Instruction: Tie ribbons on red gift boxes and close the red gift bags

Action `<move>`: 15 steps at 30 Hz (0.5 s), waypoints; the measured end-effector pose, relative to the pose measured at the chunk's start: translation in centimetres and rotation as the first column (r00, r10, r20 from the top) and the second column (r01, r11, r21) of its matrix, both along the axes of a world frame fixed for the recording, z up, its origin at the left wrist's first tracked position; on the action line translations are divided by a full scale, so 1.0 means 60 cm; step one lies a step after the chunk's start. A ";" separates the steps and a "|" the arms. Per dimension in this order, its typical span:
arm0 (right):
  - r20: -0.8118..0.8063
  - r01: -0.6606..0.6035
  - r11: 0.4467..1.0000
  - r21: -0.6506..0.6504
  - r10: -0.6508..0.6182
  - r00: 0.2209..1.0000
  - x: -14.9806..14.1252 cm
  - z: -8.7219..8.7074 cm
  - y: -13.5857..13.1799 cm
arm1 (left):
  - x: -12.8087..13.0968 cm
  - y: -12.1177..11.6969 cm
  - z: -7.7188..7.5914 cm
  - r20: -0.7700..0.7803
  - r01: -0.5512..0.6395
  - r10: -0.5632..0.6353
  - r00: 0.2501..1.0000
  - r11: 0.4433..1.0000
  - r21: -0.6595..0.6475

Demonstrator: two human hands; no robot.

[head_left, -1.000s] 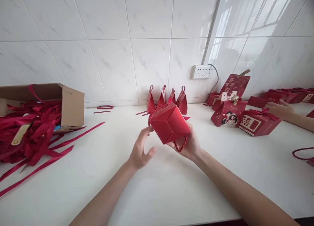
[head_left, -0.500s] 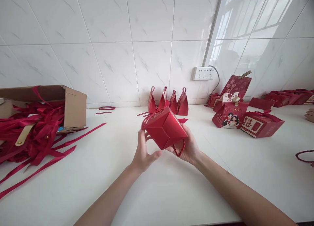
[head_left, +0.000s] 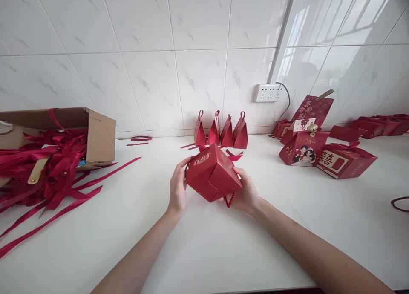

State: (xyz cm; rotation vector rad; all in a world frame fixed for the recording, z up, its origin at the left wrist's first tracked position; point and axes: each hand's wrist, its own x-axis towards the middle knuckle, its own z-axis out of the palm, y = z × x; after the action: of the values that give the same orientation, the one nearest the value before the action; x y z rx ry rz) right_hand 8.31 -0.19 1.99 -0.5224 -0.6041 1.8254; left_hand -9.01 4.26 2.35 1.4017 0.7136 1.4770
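The red box [head_left: 211, 174] is held up between the two hands, so neither is nearer: the left side of the box is met by the left hand [head_left: 178, 189], the right side by the right hand [head_left: 247, 194]. By the left hand, the edge is cupped with curved fingers, their tips partly hidden behind the box; by the right hand, the lower right corner is gripped, with the fingers mostly hidden beneath. The box is tilted, its seamed face turned towards the wearer and its gold lettering on the upper side, nearer the left hand. The visible body is slanted from the left fingers down towards the right palm; because it is foreshortened, its true long axis cannot be told. The twisted cord [head_left: 230, 200] is seen hanging in a loop from the underside, just beside the right palm. Beyond both hands, a short ribbon [head_left: 234, 156] is seen lying just behind the box, and farther off a row of small peaked boxes [head_left: 226, 134] is stood near the wall. Well to the left of the left hand, loose ribbons [head_left: 64, 162] are spilled from a carton [head_left: 102, 138]; well to the right of the right hand, a picture box [head_left: 303, 151] is placed upright.
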 end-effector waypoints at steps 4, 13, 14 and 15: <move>0.019 -0.007 0.999 0.042 0.006 1.000 0.016 -0.003 0.001 | 0.000 -0.011 -0.006 -0.114 0.118 -0.104 0.988 0.985 0.128; 0.113 -0.015 0.998 0.054 0.008 0.994 0.042 0.007 -0.004 | -0.007 -0.017 -0.015 -0.260 0.139 -0.042 0.965 0.918 0.370; 0.124 -0.013 0.998 0.055 0.006 0.992 0.043 0.008 -0.005 | -0.007 -0.019 -0.012 -0.255 0.099 -0.003 0.967 0.926 0.364; 0.138 -0.017 0.998 0.061 0.008 0.990 0.045 0.009 -0.007 | -0.006 -0.021 -0.007 -0.248 0.055 0.036 0.968 0.935 0.351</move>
State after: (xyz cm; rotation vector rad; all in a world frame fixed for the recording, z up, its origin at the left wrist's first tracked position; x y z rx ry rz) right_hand 10.99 -0.59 2.51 -0.6078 -0.7566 1.7865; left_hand -9.34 2.99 1.90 1.8923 0.6100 1.4865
